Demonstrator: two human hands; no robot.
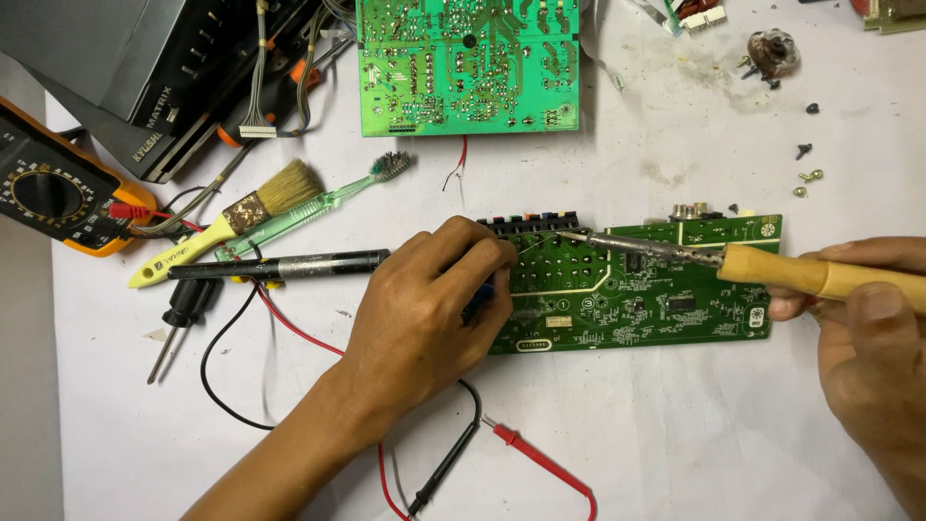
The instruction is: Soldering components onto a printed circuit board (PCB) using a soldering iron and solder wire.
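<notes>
- Your left hand (424,309) covered the left end of the small green circuit board (656,289), so what your fingers pinched there couldn't be made out.
- Your right hand (868,328) and the soldering iron's wooden handle (820,275) ran off the right edge.
- The multimeter (58,193) was cut by the left edge.
- The large green board (470,63) was cropped at the top.

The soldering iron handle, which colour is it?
The soldering iron handle is light yellowish wood, held in the right hand; the head view shows it.
</notes>
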